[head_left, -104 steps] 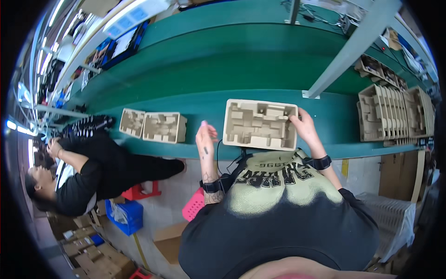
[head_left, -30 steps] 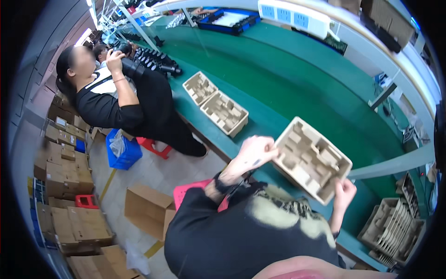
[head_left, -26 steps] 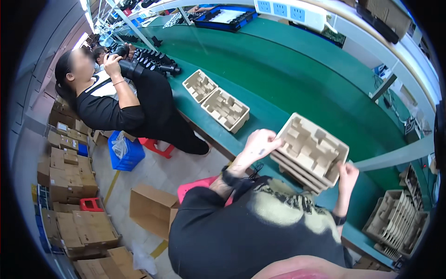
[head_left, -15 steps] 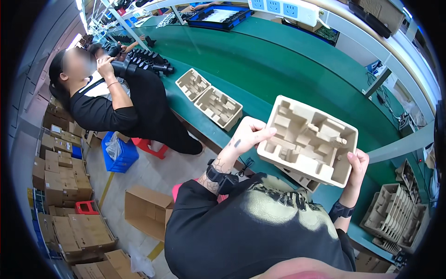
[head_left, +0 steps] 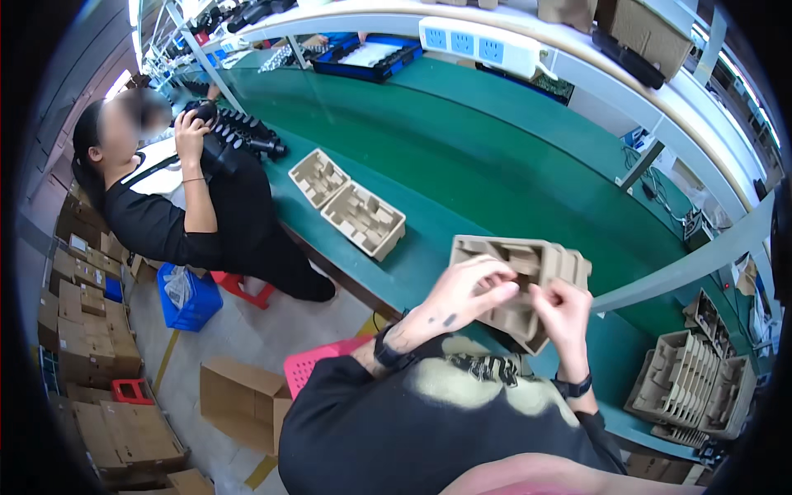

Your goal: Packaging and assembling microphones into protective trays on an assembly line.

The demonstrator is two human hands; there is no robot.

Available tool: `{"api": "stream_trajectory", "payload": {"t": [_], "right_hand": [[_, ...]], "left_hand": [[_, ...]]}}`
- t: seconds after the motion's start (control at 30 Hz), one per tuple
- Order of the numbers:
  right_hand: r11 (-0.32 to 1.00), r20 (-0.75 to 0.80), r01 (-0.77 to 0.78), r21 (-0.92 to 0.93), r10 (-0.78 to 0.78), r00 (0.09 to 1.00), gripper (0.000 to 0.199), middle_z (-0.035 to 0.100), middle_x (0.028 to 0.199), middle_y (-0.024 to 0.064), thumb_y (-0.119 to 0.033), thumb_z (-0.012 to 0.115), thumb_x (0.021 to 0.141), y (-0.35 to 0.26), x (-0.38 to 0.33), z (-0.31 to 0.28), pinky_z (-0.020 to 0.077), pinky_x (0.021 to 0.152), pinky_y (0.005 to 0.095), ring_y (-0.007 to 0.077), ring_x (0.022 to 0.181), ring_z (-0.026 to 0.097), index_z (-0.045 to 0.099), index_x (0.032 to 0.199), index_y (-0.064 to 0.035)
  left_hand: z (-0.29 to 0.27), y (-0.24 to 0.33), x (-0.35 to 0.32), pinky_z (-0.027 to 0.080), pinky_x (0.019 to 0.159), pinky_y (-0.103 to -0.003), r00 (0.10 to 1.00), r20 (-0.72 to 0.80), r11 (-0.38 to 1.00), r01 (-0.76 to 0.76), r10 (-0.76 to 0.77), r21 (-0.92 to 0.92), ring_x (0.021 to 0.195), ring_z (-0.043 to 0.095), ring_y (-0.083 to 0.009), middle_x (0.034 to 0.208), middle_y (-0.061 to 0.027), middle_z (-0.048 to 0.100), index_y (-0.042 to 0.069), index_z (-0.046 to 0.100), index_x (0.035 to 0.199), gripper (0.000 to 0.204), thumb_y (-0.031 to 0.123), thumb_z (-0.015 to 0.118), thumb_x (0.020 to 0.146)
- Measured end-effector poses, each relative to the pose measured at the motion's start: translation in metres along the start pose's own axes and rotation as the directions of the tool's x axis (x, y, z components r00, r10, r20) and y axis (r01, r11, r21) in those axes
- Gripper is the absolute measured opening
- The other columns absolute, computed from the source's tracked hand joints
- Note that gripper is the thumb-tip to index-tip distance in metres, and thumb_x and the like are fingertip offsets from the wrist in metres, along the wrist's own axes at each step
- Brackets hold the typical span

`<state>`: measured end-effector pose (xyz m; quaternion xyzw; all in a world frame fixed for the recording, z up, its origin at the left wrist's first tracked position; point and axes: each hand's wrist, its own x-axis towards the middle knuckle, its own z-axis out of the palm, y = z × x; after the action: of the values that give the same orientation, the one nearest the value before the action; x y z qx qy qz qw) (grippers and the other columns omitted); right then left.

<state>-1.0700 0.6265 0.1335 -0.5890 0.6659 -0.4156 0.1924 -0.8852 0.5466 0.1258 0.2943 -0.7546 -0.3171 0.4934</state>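
The left hand (head_left: 470,293) grips the near left part of a beige moulded-pulp tray with many recessed compartments (head_left: 528,272), fingers curled over its face. The right hand (head_left: 565,313) closes on the same tray from the near right, thumb and fingers pinching its lower edge. The tray is held up in front of the chest, tilted toward the person, above the near edge of the long green workbench (head_left: 495,165); its compartments look empty as far as they can be seen, though both hands cover part of it.

Beyond the tray the green bench surface lies open toward the far side, up to a white rail carrying a white power strip (head_left: 478,45). To the left on the bench, near its front edge, two more beige pulp trays (head_left: 346,202) lie side by side, touching, their compartments empty. To the right, well apart from the hands, a stack of beige pulp trays standing on edge (head_left: 689,384) leans by the bench end.

Farther left a seated co-worker in a black top (head_left: 173,219) holds a black object up with both hands. On the floor stand a blue bin (head_left: 186,297), a pink stool (head_left: 318,367) and brown cardboard boxes (head_left: 99,363).
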Motion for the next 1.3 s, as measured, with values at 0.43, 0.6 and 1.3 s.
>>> {"api": "stream_trajectory", "payload": {"t": [0.43, 0.6, 1.3], "right_hand": [[0.831, 0.573, 0.489, -0.267, -0.271, 0.774, 0.111, 0.014, 0.152, 0.0202, -0.046, 0.083, 0.051, 0.014, 0.042, -0.014, 0.0128, 0.112, 0.0585, 0.0409, 0.142, 0.007, 0.031, 0.145, -0.018], [0.784, 0.575, 0.501, -0.367, -0.232, 0.785, 0.115, 0.019, 0.15, 0.0212, -0.047, 0.082, 0.048, 0.029, 0.031, -0.02, 0.0132, 0.112, 0.059, 0.0418, 0.141, 0.012, 0.028, 0.146, -0.0199], [0.81, 0.074, 0.265, -0.524, -0.267, 0.961, 0.095, 0.028, 0.141, 0.0242, -0.027, 0.083, 0.049, 0.006, 0.007, -0.06, 0.0242, 0.105, 0.0628, 0.0466, 0.129, 0.029, 0.046, 0.136, -0.0334]], "left_hand": [[-0.012, -0.047, -0.019, 0.05, 0.077, -0.03, 0.767, 0.434, 0.738, 0.614, -0.473, -0.28, 0.088, 0.062, -0.0143, 0.096, -0.0069, 0.064, -0.001, 0.054, 0.117, 0.03, 0.011, 0.054, 0.09], [-0.012, -0.052, -0.014, 0.044, 0.093, -0.03, 0.829, 0.411, 0.752, 0.535, -0.38, -0.385, 0.106, 0.057, -0.0177, 0.119, -0.0104, 0.056, -0.001, 0.037, 0.135, 0.045, 0.003, 0.047, 0.091], [-0.008, -0.011, 0.066, 0.047, 0.09, -0.029, 0.902, 0.324, 0.752, 0.421, -0.287, -0.507, 0.102, 0.059, -0.0176, 0.116, -0.0142, 0.06, -0.005, 0.046, 0.125, 0.036, 0.004, 0.054, 0.092]]}}
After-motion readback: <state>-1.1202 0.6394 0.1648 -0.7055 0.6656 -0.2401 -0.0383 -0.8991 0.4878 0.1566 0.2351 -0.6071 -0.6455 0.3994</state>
